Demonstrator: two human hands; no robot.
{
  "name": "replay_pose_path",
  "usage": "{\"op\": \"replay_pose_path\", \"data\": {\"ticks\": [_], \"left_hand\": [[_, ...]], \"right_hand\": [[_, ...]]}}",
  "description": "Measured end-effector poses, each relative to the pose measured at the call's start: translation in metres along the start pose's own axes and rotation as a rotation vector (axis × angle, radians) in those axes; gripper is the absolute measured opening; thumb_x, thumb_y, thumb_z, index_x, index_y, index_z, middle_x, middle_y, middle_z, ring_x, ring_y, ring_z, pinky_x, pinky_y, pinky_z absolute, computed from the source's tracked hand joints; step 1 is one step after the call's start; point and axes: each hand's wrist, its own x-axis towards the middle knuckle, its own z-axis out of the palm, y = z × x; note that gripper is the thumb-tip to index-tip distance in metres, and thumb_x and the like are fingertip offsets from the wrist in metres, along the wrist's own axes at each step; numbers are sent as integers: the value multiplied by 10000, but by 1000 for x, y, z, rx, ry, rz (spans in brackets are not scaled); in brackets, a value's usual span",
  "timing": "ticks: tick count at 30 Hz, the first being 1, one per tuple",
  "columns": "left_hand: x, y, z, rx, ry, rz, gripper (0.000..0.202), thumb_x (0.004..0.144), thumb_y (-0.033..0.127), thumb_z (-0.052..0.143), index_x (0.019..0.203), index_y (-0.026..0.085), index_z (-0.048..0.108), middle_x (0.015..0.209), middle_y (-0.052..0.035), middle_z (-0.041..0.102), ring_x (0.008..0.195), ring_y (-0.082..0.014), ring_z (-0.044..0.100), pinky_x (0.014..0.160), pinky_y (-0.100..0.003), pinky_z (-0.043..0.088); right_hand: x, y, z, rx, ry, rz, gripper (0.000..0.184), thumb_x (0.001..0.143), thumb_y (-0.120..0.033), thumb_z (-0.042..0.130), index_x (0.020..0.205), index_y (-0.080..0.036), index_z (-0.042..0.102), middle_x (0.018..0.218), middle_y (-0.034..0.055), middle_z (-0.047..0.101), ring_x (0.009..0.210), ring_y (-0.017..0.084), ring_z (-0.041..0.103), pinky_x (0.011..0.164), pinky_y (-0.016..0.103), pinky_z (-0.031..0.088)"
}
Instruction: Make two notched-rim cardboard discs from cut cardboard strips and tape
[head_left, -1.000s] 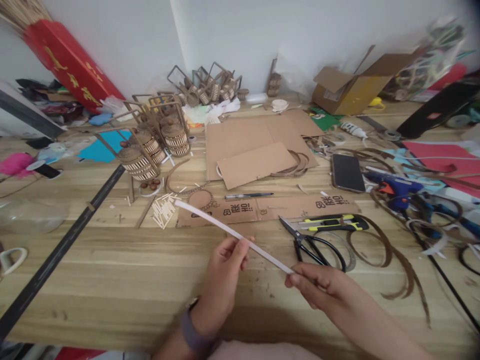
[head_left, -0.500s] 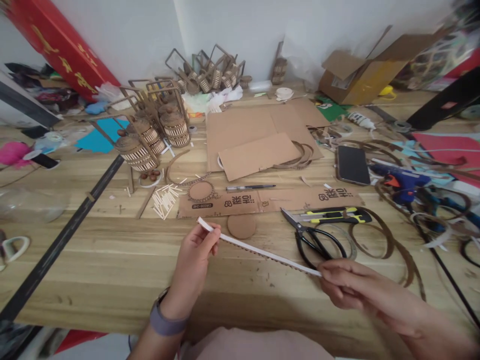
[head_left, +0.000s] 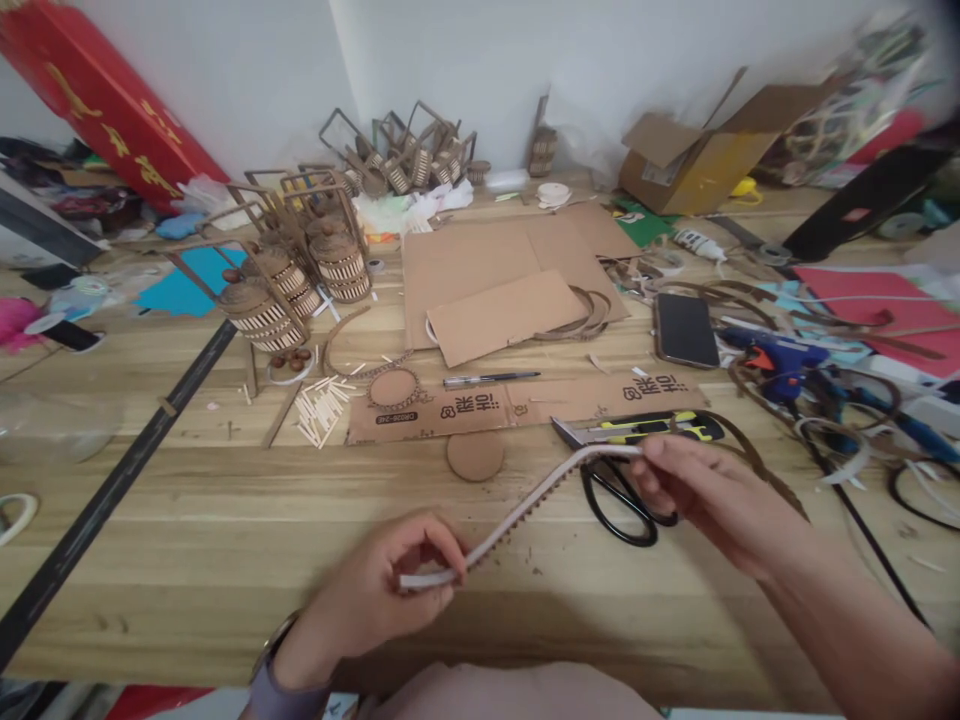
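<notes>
A long narrow corrugated cardboard strip [head_left: 525,505], white on top, spans between both hands over the wooden table [head_left: 187,520]. My left hand [head_left: 382,590] pinches its near end close to the table's front edge. My right hand [head_left: 701,490] pinches the far end, raised just over the black scissors [head_left: 619,495] and beside the yellow-and-black utility knife [head_left: 645,428]. The strip bends slightly near each grip. A small round cardboard disc [head_left: 475,456] lies on the table behind the strip.
Flat cardboard sheets [head_left: 495,285], a pen [head_left: 487,379], a pile of short sticks [head_left: 319,408] and cardboard lantern models [head_left: 292,285] lie further back. A phone [head_left: 684,330], blue glue gun [head_left: 780,362] and curled cardboard strips are to the right. A black bar [head_left: 112,490] crosses the left.
My left hand slid along the strip to its near end and dropped toward the front edge. My right hand rose and moved back over the scissors, swinging the strip round.
</notes>
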Motion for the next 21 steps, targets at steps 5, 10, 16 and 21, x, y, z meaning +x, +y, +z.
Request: {"op": "replay_pose_path", "data": {"ticks": [5,10,16,21], "left_hand": [[2,29,-4,255,-311,43,455,729,66,646,1093,317,751,1246,-55,693,1162,-271,643,994,-371,465],[25,34,-8,31,-511,172,463,786,503,738,1158,228,728,1396,-132,584,1288,-353,537,1092,-463,372],[46,27,10,-350,-568,175,934,758,891,336,1183,153,717,1375,-205,577,1209,-395,561,1040,-502,390],[49,21,23,-275,-347,83,454,820,621,657,982,219,792,1146,-130,717,968,-253,662,795,-313,500]], "right_hand": [[18,-41,-3,-34,-145,-219,393,659,-573,779,617,-217,617,540,-27,541,487,110,455,487,262,328],[35,-68,5,-33,-436,-281,385,667,-526,779,567,-201,599,473,-36,506,461,111,441,476,262,329],[50,-73,12,-48,-683,-355,403,718,-516,773,603,-176,591,488,-43,508,477,92,428,486,239,312],[53,-71,9,-114,-539,-327,427,704,-584,731,664,-196,559,488,-60,473,452,93,409,462,235,294]]}}
